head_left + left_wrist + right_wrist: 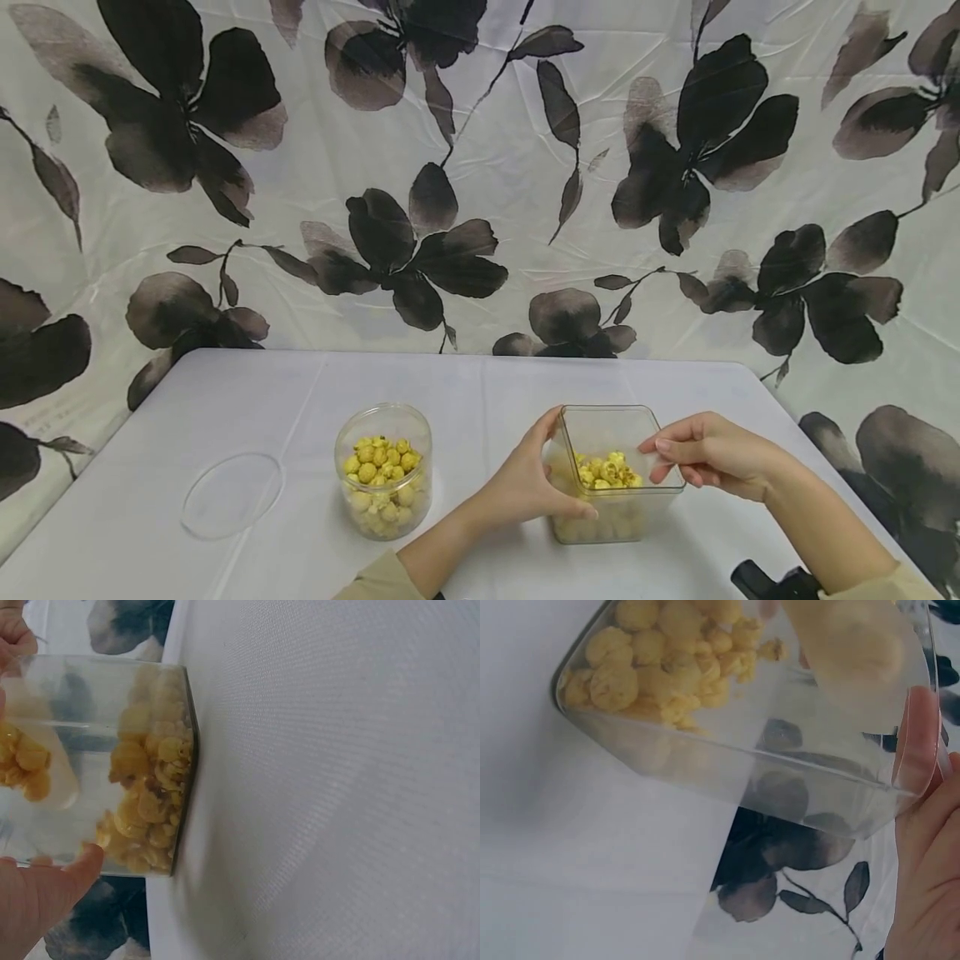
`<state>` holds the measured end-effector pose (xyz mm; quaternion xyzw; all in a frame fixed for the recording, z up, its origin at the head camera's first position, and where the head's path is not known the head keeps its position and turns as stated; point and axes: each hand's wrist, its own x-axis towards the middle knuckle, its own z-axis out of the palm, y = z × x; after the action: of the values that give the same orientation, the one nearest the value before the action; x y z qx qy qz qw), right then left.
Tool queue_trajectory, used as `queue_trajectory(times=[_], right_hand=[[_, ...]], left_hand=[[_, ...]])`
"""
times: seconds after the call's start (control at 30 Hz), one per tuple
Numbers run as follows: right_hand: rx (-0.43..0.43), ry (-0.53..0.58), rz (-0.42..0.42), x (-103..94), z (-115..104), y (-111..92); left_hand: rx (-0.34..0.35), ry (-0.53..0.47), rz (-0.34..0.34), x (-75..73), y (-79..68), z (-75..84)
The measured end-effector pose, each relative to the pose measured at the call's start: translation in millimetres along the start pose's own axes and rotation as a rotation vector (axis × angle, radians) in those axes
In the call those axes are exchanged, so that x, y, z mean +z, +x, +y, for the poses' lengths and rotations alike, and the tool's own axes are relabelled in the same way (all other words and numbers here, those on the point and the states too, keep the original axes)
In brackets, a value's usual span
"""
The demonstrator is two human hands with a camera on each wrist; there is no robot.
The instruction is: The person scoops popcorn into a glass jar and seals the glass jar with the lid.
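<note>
My left hand [536, 487] grips the left side of a clear square container [622, 529], its thumb along the near face. Popcorn [146, 795] is piled in the bottom of the container, which rests tilted on the table. My right hand [712, 457] is at the right rim with thumb and fingers pinched together, some fingers reaching over the edge [919, 742]. Inside the container is a translucent, round-ended scoop [64, 784] with several popcorn pieces [26, 761] in it; its other end runs up to my right hand, which covers it.
Left of the container stands a round clear jar [384, 479] with more popcorn, its top uncovered. Farther left a clear round lid [232, 496] lies flat on the white table [300, 567]. A black object [772, 581] lies under my right forearm. Floral cloth [420, 250] hangs behind the table.
</note>
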<state>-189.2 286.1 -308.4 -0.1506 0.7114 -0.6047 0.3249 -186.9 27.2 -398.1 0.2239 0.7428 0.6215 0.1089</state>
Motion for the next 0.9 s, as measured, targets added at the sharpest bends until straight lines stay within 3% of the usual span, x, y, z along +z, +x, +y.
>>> queue_trajectory(times=[0.5,0.9], right_hand=[[0.003,0.078,-0.037,-14.2,-3,4],[-0.005,0.009,-0.056,-20.4,-6,10]], left_hand=[[-0.002,-0.008,0.003,1.1,-1.0,-0.4],[0.014,-0.025,0.0,0.5,-0.1,1.0]])
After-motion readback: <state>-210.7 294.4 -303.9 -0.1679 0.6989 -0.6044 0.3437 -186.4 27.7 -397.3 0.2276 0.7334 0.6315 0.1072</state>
